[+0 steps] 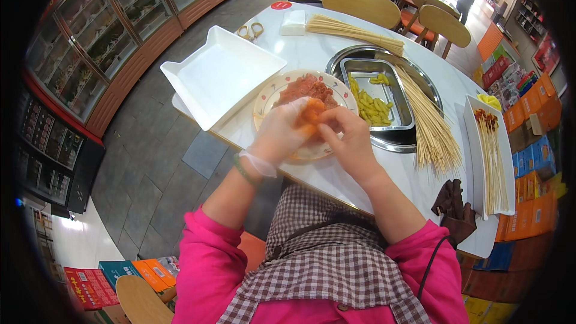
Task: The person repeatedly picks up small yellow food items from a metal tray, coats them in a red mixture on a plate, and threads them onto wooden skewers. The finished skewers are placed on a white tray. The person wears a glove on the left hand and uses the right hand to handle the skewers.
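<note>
My left hand [285, 128], in a thin clear plastic glove stained orange at the fingers, is over a round plate [267, 94] with a fruit pattern. Beyond its fingers lies a heap of red raw sliced meat [306, 87] on the plate. My bare right hand [348, 141] meets the left fingertips, its thumb and forefinger drawn together. Blur and the fingers hide whatever may be between the hands. Right of the plate, a rectangular metal tray [407, 119] holds green pickled peppers [373, 105]. Bamboo skewers [427, 126] lie fanned against the tray's right side.
A white plastic tray [225, 72] overhangs the table's left edge. Scissors [250, 31], tissues [293, 22] and another skewer bundle [355, 31] lie at the back. At right, a long white tray [476, 153] holds loaded skewers [490, 144], near a brown cloth item [454, 211].
</note>
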The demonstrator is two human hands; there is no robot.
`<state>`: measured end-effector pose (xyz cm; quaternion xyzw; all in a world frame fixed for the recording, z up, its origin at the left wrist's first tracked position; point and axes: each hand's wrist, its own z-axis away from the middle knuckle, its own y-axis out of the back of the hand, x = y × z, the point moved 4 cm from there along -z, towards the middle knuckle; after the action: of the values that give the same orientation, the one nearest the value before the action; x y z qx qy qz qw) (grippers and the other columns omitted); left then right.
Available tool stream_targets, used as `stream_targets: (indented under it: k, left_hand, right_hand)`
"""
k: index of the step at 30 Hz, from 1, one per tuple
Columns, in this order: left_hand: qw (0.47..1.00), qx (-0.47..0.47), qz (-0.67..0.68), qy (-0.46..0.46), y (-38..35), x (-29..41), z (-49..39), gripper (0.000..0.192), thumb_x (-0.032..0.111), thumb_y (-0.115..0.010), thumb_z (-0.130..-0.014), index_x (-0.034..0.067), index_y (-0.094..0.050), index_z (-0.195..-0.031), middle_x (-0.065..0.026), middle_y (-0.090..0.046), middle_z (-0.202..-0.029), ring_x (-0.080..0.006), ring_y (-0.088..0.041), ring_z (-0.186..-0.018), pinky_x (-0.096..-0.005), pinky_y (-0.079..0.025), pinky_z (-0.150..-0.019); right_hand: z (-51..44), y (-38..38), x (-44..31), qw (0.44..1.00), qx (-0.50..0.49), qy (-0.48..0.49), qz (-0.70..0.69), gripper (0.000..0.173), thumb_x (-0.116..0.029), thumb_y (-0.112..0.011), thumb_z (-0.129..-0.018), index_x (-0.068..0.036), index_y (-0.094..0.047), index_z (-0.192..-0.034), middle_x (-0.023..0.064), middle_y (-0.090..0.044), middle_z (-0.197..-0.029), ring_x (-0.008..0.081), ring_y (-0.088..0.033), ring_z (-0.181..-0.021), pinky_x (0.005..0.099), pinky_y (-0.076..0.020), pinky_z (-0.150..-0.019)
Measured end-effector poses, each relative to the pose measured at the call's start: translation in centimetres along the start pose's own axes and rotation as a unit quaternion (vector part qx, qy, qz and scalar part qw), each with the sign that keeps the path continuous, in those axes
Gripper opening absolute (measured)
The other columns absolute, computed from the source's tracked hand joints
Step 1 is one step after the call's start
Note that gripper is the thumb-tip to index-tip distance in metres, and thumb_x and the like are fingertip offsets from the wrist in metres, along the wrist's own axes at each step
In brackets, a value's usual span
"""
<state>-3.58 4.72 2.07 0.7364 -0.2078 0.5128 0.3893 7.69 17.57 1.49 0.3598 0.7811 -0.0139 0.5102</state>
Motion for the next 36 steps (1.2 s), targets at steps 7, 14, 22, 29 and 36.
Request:
stream_targets:
  k: [7,14,22,29,36]
  left_hand:
    - [0.999,-0.002,-0.002,0.040,0.2,-1.0,-0.3,0.034,0.001,-0.077,-0.093,0.001,-0.070,-0.126,-0.0041,-0.073,-0.112,-0.0110,-0.065,-0.102,-0.0271,-0.057,-0.091]
    - [0.992,-0.024,0.107,0.054,-0.1,-1.5,-0.1,0.030,0.001,-0.074,-0.094,0.000,-0.070,-0.123,-0.0039,-0.072,-0.113,-0.0115,-0.065,-0.102,-0.0268,-0.056,-0.093]
    - [0.991,-0.046,0.117,0.033,0.3,-1.0,0.4,0.032,0.000,-0.071,-0.095,-0.001,-0.068,-0.126,-0.0047,-0.071,-0.118,-0.0121,-0.065,-0.106,-0.0271,-0.055,-0.096]
    - [0.982,-0.046,0.180,0.042,0.3,-2.0,0.3,0.027,0.001,-0.071,-0.097,0.000,-0.069,-0.124,-0.0036,-0.072,-0.114,-0.0121,-0.066,-0.105,-0.0281,-0.056,-0.094]
    - [0.998,-0.012,0.054,-0.019,0.2,-0.7,0.4,0.029,0.000,-0.073,-0.095,0.001,-0.070,-0.124,-0.0034,-0.073,-0.113,-0.0117,-0.065,-0.103,-0.0281,-0.056,-0.092]
  right_hand:
    - [0.1,0.0,-0.8,0.990,0.024,0.116,0.076,0.016,0.004,-0.074,-0.086,-0.001,-0.068,-0.099,0.0141,-0.067,-0.091,0.0308,-0.070,-0.078,0.0381,-0.0564,-0.068]
    - [0.3,0.0,-1.2,0.976,0.026,0.196,0.091,0.016,0.007,-0.073,-0.085,-0.001,-0.067,-0.098,0.0138,-0.066,-0.095,0.0323,-0.068,-0.084,0.0396,-0.0566,-0.071]
    - [0.7,-0.1,-1.5,0.966,0.001,0.227,0.121,0.017,0.007,-0.073,-0.085,-0.001,-0.067,-0.098,0.0125,-0.065,-0.100,0.0303,-0.068,-0.087,0.0379,-0.0576,-0.073]
    - [0.7,0.1,-1.8,0.972,0.002,0.219,0.088,0.016,0.007,-0.073,-0.085,-0.001,-0.067,-0.098,0.0118,-0.066,-0.100,0.0280,-0.069,-0.086,0.0350,-0.0577,-0.073]
    - [0.8,-0.3,0.8,0.999,0.011,-0.026,-0.039,0.009,0.000,-0.073,-0.091,0.001,-0.068,-0.099,0.0110,-0.071,-0.092,0.0187,-0.072,-0.083,0.0317,-0.0578,-0.073]
